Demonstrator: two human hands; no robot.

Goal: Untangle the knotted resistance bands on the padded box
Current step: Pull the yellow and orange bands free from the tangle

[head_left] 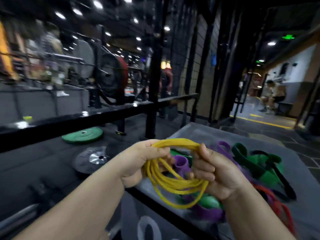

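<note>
A dim gym floor with a green weight plate (82, 135) lies beyond the grey padded box (194, 131). Above its near corner, the left hand (143, 158) and right hand (214, 172) both grip a coiled yellow band (174, 183). Purple, green, black and red tangled bands (256, 163) lie on the box beneath and to the right.

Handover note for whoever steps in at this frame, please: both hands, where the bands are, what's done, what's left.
Left hand: grips the yellow band at the top of its coil.
Right hand: grips the same coil on the other side.
The yellow band is held in several loops above the padded box.
Purple band, green band, black band and red band lie heaped together on the box.
Done: yellow lifted off the heap; whether it is fully free cannot be told.
Left: set yellow aside, then separate the other four.
</note>
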